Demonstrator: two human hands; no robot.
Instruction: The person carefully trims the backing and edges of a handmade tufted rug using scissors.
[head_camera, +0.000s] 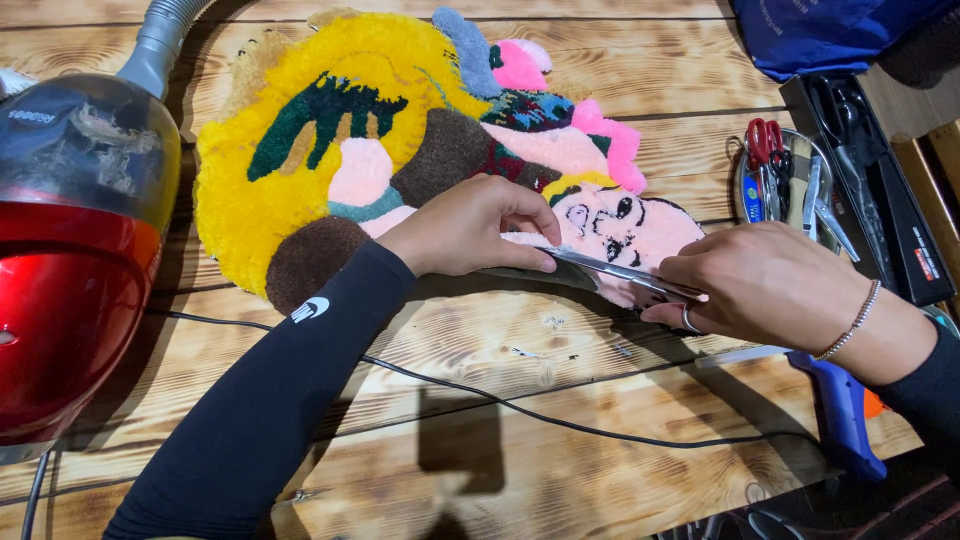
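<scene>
A tufted rug (330, 130) in yellow, pink, brown and green lies on the wooden table (520, 400). My left hand (470, 225) presses down on the rug's lower edge and pinches the backing there. My right hand (765, 285) holds long metal scissors (620, 272), whose blades point left along the rug's edge beside a pink face shape (625, 225). A ring and a beaded bracelet show on my right hand.
A red vacuum cleaner (70, 250) with a grey hose stands at the left. A black cable (480, 395) crosses the table. A blue glue gun (840, 410) lies at the right edge. Behind are a tin of scissors and tools (785, 170), a black case (880, 180) and a blue bag (820, 35).
</scene>
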